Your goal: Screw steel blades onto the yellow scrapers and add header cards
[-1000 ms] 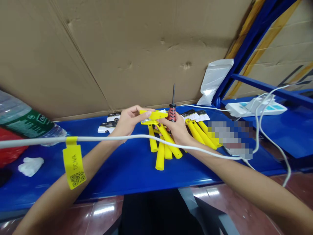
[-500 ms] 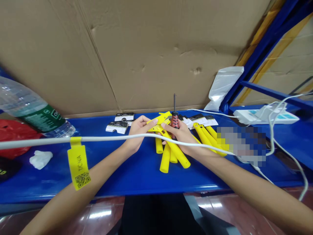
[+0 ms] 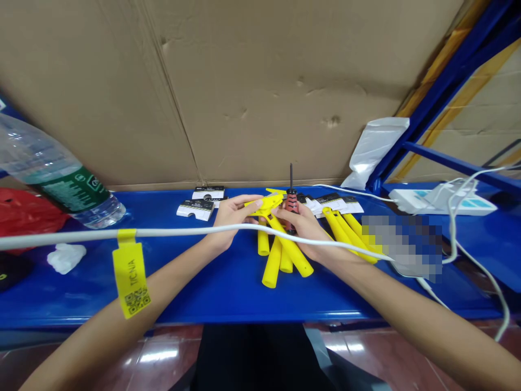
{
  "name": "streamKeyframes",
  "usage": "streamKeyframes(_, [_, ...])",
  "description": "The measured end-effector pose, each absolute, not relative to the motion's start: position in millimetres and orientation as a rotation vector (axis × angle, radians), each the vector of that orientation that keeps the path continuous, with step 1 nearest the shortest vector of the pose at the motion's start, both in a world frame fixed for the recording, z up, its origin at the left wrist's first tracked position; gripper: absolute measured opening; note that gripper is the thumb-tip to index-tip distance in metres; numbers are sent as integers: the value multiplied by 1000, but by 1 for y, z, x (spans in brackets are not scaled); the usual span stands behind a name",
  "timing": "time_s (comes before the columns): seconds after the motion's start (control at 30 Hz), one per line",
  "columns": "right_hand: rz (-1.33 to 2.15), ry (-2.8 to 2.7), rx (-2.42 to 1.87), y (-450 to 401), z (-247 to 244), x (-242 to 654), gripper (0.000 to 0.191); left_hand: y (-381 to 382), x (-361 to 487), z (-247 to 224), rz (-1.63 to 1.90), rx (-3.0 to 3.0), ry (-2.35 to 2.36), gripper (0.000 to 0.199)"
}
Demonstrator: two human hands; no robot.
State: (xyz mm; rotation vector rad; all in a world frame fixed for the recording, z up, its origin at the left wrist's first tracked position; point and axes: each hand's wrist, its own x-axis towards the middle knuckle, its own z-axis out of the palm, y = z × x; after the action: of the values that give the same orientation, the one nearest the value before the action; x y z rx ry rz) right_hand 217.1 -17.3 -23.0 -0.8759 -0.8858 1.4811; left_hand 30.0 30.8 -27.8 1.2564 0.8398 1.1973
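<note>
My left hand (image 3: 231,215) pinches a flat yellow plastic piece (image 3: 266,204) between thumb and fingers, just above the blue table (image 3: 195,288). My right hand (image 3: 307,225) is wrapped around the red and black handle of a screwdriver (image 3: 292,201), its shaft pointing up. The thumb and fingertips of that hand also reach the right end of the yellow piece. Below both hands lie several yellow tubular handles (image 3: 272,266), fanned out and overlapping. More yellow handles (image 3: 345,231) lie right of my right hand, partly covered by a pixelated patch.
Black-and-white cards (image 3: 195,209) lie behind my left hand, more (image 3: 342,202) behind the right. A white cable (image 3: 163,232) with a yellow tag (image 3: 129,277) crosses in front. A water bottle (image 3: 73,184) is at left, a power strip (image 3: 443,202) at right. Cardboard (image 3: 252,98) stands behind.
The yellow parts between my hands have come closer together and turned slightly. The screwdriver stays in my right hand. My view has shifted a little.
</note>
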Motion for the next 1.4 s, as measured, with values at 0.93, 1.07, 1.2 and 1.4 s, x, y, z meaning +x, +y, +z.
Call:
streamKeyframes(0.93, [1433,-986,-859,-9,-28,224,46,37,21,-33,1318,1918,695,36])
streamKeyframes(1.07, [1436,-997,-856,-11,-27,223,46,33,21,-29,1348,1964,664,32])
streamKeyframes(1.2, [1442,-1011,-844,-13,-25,222,43,34,23,-29,1363,1956,621,29])
streamKeyframes(1.4, [1427,-1009,-845,-13,-25,222,44,35,23,-29,1358,1968,591,28])
